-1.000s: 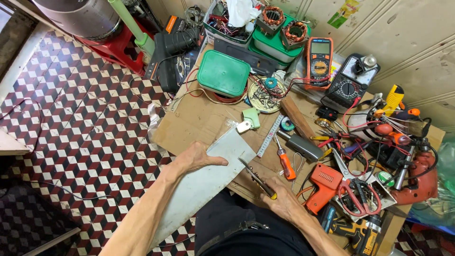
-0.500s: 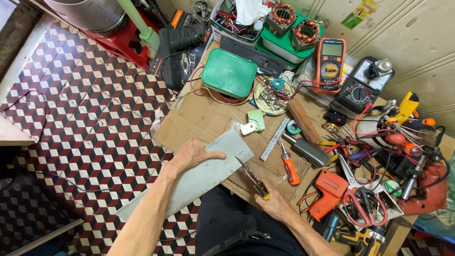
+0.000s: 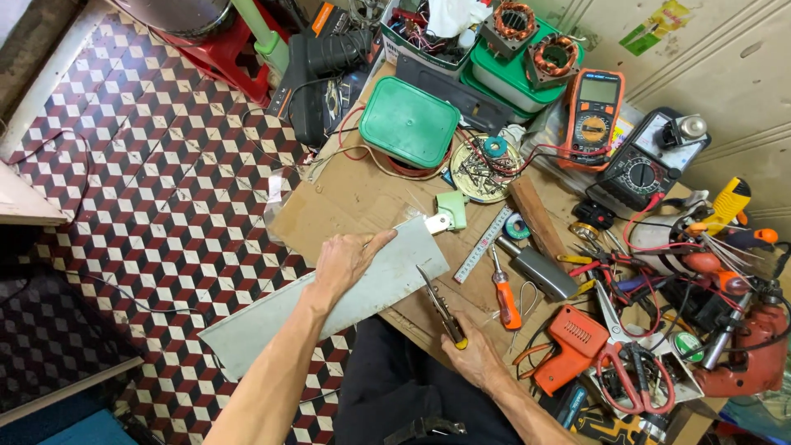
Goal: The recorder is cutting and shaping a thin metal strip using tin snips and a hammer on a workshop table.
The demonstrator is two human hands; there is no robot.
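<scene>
My left hand (image 3: 346, 262) lies flat on a long grey fan blade (image 3: 272, 317), which stretches from the cardboard sheet (image 3: 346, 202) out over the tiled floor. My right hand (image 3: 476, 356) grips a tool with a yellow-and-black handle (image 3: 441, 311), its tip pointing at the blade's wide end. A pale green bracket (image 3: 450, 213) with a metal tab sits just past that end.
An orange-handled screwdriver (image 3: 503, 298), a steel ruler (image 3: 482, 245), a wooden block (image 3: 535, 218), a green lidded box (image 3: 409, 124), two multimeters (image 3: 595, 111), red-handled snips (image 3: 630, 371), an orange soldering gun (image 3: 570, 346) and a red drill (image 3: 741, 363) crowd the right. Cables run across the patterned floor on the left.
The view has shifted slightly. My left hand stays pressed on the blade, and my right hand with the tool has drawn closer to the blade's wide end.
</scene>
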